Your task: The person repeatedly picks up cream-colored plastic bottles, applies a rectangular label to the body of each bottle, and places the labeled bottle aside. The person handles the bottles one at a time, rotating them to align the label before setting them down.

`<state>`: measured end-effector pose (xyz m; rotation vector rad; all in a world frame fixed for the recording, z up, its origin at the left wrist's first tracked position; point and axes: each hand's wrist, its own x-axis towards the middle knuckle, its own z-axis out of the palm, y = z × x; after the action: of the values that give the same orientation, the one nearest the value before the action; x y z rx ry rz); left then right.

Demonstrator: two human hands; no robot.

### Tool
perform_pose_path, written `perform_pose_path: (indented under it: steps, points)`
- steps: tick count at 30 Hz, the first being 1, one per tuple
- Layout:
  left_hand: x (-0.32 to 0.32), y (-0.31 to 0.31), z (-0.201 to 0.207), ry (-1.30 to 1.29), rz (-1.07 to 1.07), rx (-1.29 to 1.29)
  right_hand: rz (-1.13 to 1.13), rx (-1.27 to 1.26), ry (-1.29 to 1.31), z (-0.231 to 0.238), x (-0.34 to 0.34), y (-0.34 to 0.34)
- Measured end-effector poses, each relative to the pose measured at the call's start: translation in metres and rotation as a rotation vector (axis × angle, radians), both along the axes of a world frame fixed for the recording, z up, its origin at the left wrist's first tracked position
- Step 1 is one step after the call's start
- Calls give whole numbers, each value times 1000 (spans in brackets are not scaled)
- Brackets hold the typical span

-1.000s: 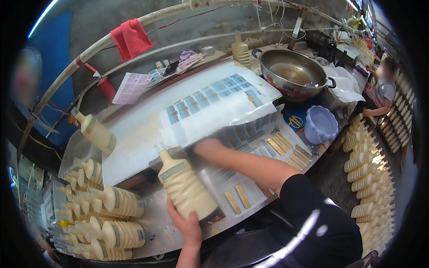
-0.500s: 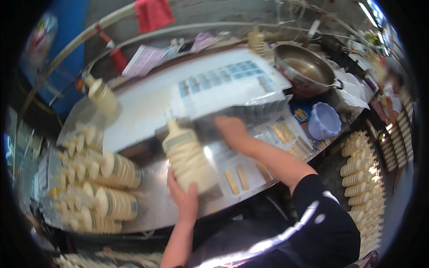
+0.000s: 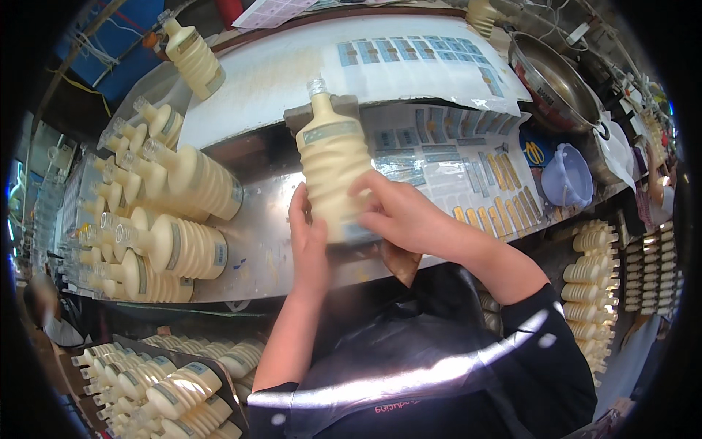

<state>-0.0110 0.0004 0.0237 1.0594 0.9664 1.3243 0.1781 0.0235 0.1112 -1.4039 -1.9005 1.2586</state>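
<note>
A cream, spirally ridged bottle (image 3: pixel 330 170) with a clear neck lies on the bench, its neck resting over a grey block (image 3: pixel 346 107). A grey-green label band runs around its shoulder. My left hand (image 3: pixel 311 241) grips the lower left side, fingers and thumb around the base end. From the right, my right hand (image 3: pixel 401 211) reaches over the lower body with curled fingers close together against it. Whatever they pinch is too small or hidden to make out. Sheets of blue labels (image 3: pixel 439 124) and rows of gold strips (image 3: pixel 504 212) lie to the right.
Several similar bottles (image 3: pixel 197 179) stand crowded at the left, and another bottle (image 3: pixel 194 58) stands at the far left. A metal pan (image 3: pixel 545 69) and a lilac bucket (image 3: pixel 564 177) occupy the right. More bottles fill trays (image 3: pixel 157 388) below left and racks (image 3: pixel 589 293) below right.
My right hand has come back from the label sheets to the bottle's lower side. The bottle, tilted and held up before, now rests against the block. The view has shifted.
</note>
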Motion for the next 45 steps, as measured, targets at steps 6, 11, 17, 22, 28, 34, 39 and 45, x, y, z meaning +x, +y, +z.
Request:
perform_pose_path:
  steps: [6, 11, 17, 22, 28, 34, 39, 45]
  points:
    - [5, 1, -3, 413, 88, -11, -127, 74, -116, -7, -9, -3]
    - [6, 1, -11, 374, 142, 27, -339, 6, 23, -33, 7, -4]
    - [9, -5, -2, 645, 215, 110, -325, -120, 63, -47, 16, -13]
    - [16, -1, -9, 707, 275, 126, -263, -100, -8, -31, 6, -15]
    - [18, 4, -6, 570, 306, 114, -343, -77, 16, -44, 0, -15]
    - [20, 6, 3, 479, 289, 53, -362, -80, 18, -40, -3, -16]
    - [20, -1, -2, 376, 239, 65, -344, -64, 20, -51, 2, -12]
    - [18, -1, -5, 434, 203, 51, -312, -73, -40, -33, -1, -15]
